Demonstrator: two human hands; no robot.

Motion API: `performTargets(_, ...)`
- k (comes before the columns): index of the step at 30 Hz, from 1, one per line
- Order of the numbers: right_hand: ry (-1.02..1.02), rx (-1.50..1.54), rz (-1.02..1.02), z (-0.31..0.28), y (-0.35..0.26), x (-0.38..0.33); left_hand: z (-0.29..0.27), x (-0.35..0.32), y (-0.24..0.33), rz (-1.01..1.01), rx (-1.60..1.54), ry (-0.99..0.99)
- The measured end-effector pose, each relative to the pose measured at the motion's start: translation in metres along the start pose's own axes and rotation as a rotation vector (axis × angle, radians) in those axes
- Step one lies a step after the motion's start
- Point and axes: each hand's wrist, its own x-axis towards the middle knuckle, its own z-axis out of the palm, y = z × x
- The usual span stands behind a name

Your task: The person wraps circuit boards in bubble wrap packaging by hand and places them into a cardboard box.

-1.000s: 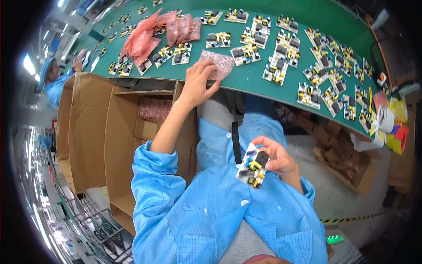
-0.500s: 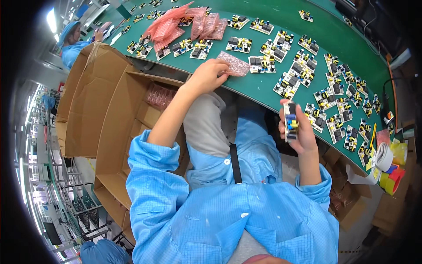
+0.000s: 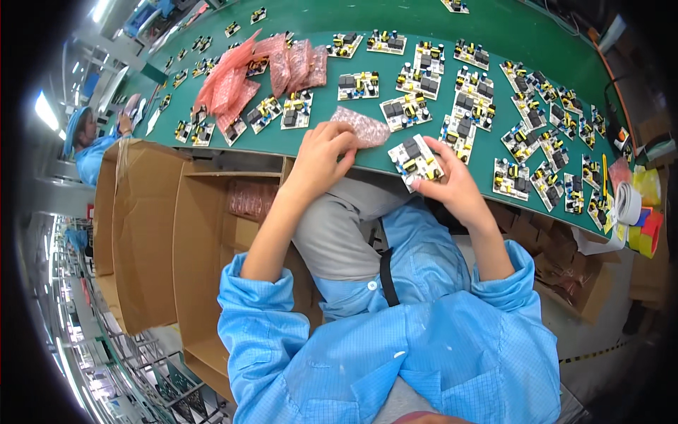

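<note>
A circuit board (image 3: 417, 161) with black, yellow and blue components is gripped at its right edge by my right hand (image 3: 458, 185); thumb and fingers close on it just off the table's near edge. To its left, my left hand (image 3: 319, 159) has its bent fingers on the left end of a pink bubble-wrap bag (image 3: 364, 127). The bag lies at the table's front edge, its far end close to the held board. Whether anything is inside the bag I cannot make out. My left fingertips are partly hidden.
Several circuit boards (image 3: 406, 111) cover the green table (image 3: 318, 152). A pile of pink bubble-wrap bags (image 3: 229, 74) lies at the back left. An open cardboard box (image 3: 201, 233) stands at my left, another box (image 3: 590, 283) below right. Tape rolls (image 3: 646, 233) sit far right. A person (image 3: 88, 148) works far left.
My right hand has moved left and up toward the bag, turning the circuit board so its component side shows. My left hand stays at the bag. The whole view has shifted.
</note>
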Motion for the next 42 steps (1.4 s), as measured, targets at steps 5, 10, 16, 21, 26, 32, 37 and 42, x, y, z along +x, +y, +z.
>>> performTargets(5,0.065,0.053,-0.002,0.018,0.002,-0.001,-0.007,-0.006,-0.005,-0.291,-0.283,0.172)
performTargets(10,0.169,0.069,0.028,0.017,0.006,-0.002,-0.033,0.029,-0.004,-0.248,-0.252,-0.012)
performTargets(16,0.223,0.109,-0.016,0.026,0.018,-0.001,0.011,0.030,-0.017,-0.051,0.061,0.298)
performTargets(21,0.270,0.053,-0.011,0.029,0.015,0.002,0.011,0.022,-0.011,-0.105,-0.103,0.041)
performTargets(26,0.319,0.054,0.006,0.031,0.006,0.006,0.015,0.019,-0.002,-0.159,-0.276,0.007)
performTargets(32,0.279,-0.073,0.042,0.036,-0.001,0.010,0.015,0.019,0.001,-0.165,-0.237,0.004)
performTargets(37,0.283,-0.151,0.017,0.038,-0.004,0.010,0.017,0.021,0.002,-0.192,-0.245,-0.037)
performTargets(42,0.251,-0.180,0.010,0.038,-0.017,0.016,0.019,0.021,0.003,-0.249,-0.248,-0.059)
